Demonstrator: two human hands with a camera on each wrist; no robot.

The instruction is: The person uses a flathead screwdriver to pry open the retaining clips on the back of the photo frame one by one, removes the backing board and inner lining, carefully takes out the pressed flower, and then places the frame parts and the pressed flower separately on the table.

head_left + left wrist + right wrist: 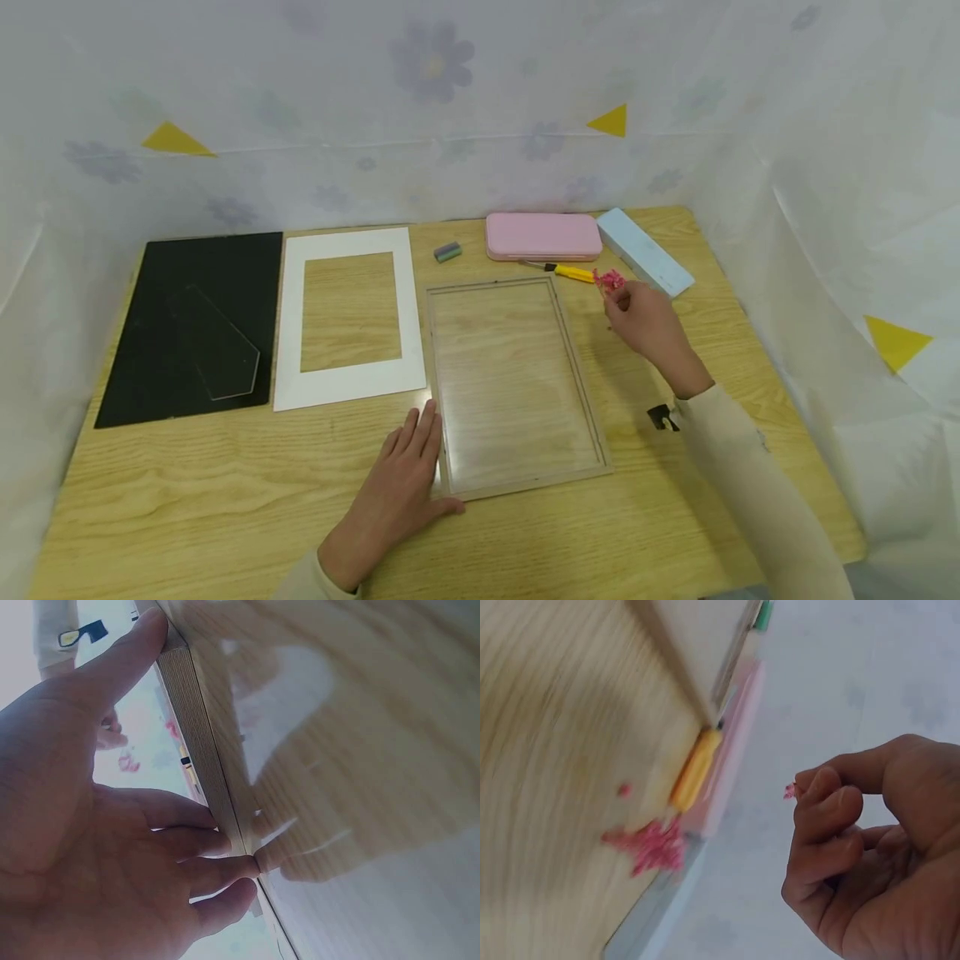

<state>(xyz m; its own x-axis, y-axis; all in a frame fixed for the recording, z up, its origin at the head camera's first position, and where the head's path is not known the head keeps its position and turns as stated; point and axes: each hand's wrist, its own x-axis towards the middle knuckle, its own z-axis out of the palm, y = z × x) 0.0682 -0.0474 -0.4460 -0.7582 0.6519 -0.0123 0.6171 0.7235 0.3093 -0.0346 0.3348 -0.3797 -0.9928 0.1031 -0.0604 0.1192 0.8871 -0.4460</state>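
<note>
In the head view, my left hand (401,471) rests on the table with its fingers along the left edge of a wooden picture frame (525,492) with a clear pane. Seen from the left wrist, the fingertips (244,866) touch the frame's side (191,705), and the thumb lies at its corner. My right hand (648,321) is raised beyond the frame's upper right corner. Thumb and forefinger pinch a small pink piece (789,791), too small to identify. Below it lies a loose pile of pink bits (656,844), with one stray bit (625,789) apart.
A yellow-handled screwdriver (573,272) lies before a pink case (543,235); a pale blue box (647,254) stands right of it. Left are a white mat (345,385) and a black backing board (202,325). A small grey-green block (447,252) sits behind the frame.
</note>
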